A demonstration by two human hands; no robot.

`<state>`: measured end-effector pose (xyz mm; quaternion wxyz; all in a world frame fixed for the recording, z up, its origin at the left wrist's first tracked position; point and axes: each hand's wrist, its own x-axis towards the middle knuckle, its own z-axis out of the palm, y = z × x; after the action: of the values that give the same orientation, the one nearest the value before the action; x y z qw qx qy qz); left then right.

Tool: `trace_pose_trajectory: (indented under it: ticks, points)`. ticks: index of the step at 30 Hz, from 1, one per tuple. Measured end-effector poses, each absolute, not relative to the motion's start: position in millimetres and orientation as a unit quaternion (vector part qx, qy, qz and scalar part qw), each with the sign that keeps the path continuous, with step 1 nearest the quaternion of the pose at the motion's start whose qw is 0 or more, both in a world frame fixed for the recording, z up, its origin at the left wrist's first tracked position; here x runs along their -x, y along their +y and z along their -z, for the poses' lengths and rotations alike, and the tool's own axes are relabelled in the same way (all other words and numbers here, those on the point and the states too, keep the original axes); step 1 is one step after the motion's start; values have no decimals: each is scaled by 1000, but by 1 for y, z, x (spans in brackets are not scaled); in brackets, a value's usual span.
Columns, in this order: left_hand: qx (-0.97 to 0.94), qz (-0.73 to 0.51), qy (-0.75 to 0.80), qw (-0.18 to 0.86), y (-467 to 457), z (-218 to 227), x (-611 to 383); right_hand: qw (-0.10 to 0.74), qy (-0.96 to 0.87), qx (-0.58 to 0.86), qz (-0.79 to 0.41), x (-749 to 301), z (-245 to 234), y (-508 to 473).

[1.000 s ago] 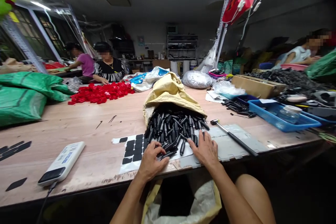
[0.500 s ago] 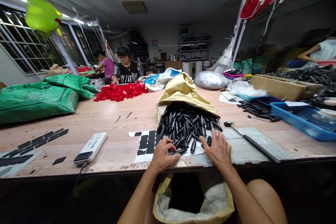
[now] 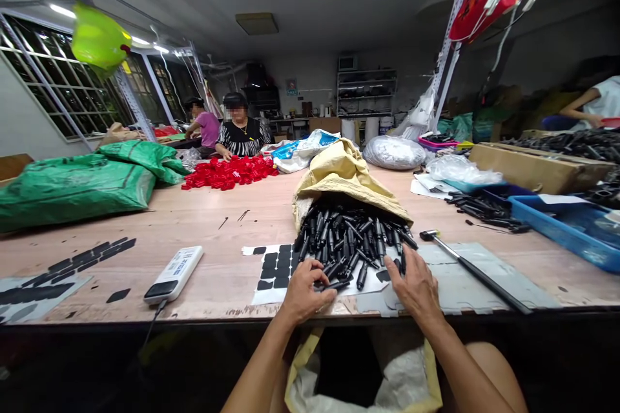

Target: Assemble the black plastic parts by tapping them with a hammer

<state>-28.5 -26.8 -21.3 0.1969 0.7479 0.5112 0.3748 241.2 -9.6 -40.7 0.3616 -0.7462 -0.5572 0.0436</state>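
Note:
A heap of black plastic handles spills from a yellow woven sack onto the wooden table. My left hand is closed, its fingers pinching one black handle at the near edge of the heap. My right hand rests palm down at the heap's right side, fingers stretched onto the pieces. Under both hands lies a white sheet with black square stickers. An open sack hangs below the table edge between my arms.
A small hammer lies right of my right hand. A white device with a cable lies to the left. Green bags, red parts, a blue tray and a cardboard box stand around. Other people sit at the far side.
The view has swung left and tilted up a little. My hands stay at the near edge of the heap, the right hand shifted slightly to the right.

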Motion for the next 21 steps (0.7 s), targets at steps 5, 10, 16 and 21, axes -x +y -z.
trace_pose_trajectory:
  ticks: [5,10,16,21]
  points:
    - [-745,-371,515,205,-27,18,28,426,-555,712,-53,-244,40,-9]
    - [-743,-372,515,209,-28,16,28,513,-531,668,-90,-262,43,-13]
    - [-743,-371,520,201,-28,19,27,516,-499,679,-154,-269,44,-14]
    - [-743,-370,522,195,-30,18,26,516,-481,687,-175,-276,39,-28]
